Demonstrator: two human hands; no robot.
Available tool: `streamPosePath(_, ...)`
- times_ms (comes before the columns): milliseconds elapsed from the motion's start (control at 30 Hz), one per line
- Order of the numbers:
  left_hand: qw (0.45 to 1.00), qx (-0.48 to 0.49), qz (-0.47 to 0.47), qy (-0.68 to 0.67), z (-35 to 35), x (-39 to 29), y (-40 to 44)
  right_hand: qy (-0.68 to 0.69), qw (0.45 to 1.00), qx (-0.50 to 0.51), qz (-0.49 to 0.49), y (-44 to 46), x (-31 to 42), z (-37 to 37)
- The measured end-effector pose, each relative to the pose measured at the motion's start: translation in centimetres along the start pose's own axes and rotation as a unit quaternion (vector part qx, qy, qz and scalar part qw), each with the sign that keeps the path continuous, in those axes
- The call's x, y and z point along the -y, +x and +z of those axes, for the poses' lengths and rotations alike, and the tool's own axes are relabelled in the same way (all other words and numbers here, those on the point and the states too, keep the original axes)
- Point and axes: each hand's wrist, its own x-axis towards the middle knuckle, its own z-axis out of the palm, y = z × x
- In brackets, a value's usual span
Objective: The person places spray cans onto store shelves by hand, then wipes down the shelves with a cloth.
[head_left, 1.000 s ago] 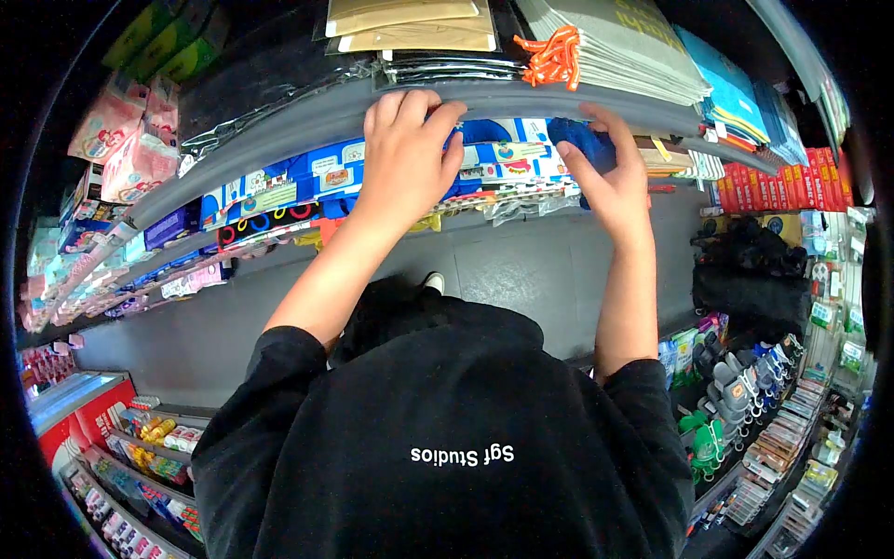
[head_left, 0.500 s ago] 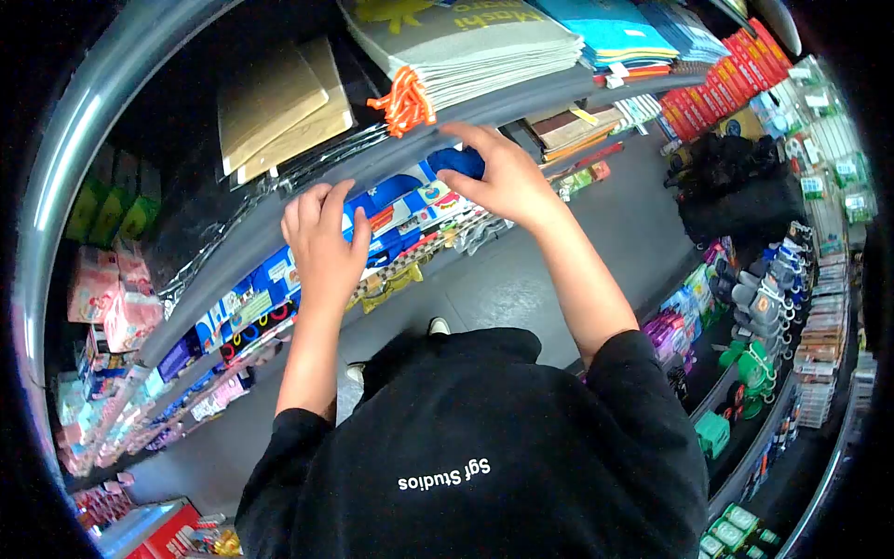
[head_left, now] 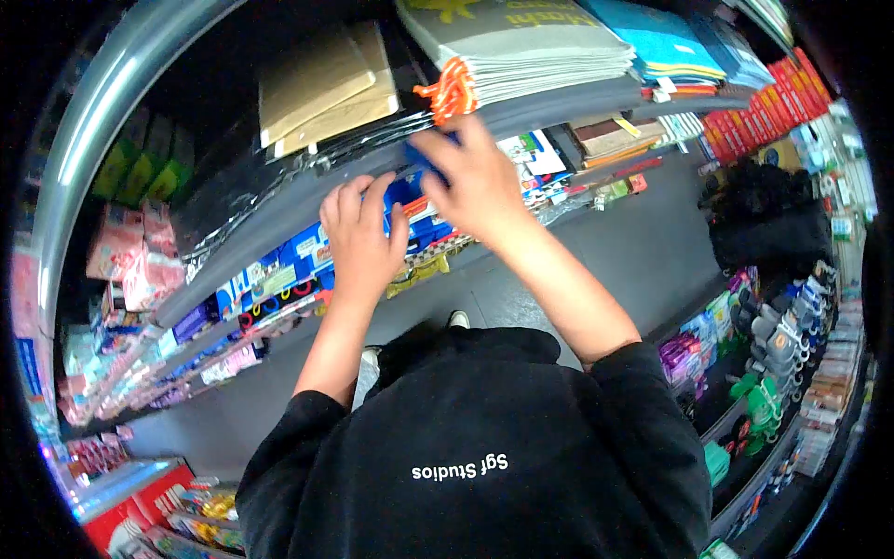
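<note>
My left hand (head_left: 361,219) rests at the front of the shelf below the top ledge. Its fingers are curved and the thumb stands apart, over blue packages (head_left: 307,244); nothing shows in its grasp. To its right, my right hand (head_left: 477,182) is raised, its fingers bent and slightly blurred. A dark blue, soft-looking item (head_left: 424,156) sits behind and between those fingers, mostly hidden, so its kind cannot be made out. Just above are an orange cord bundle (head_left: 452,91) and a stack of grey printed bags or cloths (head_left: 549,70).
Brown flat packets (head_left: 326,88) lie on the top shelf (head_left: 531,119); blue folded cloths (head_left: 656,42) sit farther right. Red boxes (head_left: 768,107) stand at the far right. Black goods (head_left: 768,205) and hanging items (head_left: 778,345) line the opposite side of the grey aisle floor (head_left: 577,270).
The view has shifted, so the shelves appear farther right. My right hand has moved closer to my left hand, carrying the dark blue item toward the left. My left hand stays at the shelf.
</note>
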Motion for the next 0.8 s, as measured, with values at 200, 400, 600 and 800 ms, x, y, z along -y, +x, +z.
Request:
streamPosePath(200, 1.0, 0.004, -0.006, -0.02, -0.4, 0.0, 0.0, -0.089, 0.993, -0.07, 0.045, -0.6, -6.7, -3.9)
streamPosePath(400, 1.0, -0.003, -0.022, -0.01, 0.2, 0.1, -0.1, -0.123, 0.98, -0.109, 0.109, -0.7, -8.5, -8.3)
streamPosePath(600, 0.999, -0.025, -0.017, -0.02, 0.2, 0.1, -0.3, 0.027, 0.999, -0.036, -0.008, -0.6, -3.9, -5.6)
streamPosePath(800, 0.999, -0.024, -0.016, -0.014, -0.1, 0.0, -0.3, -0.009, 0.995, 0.059, -0.086, 1.6, 0.9, -2.2)
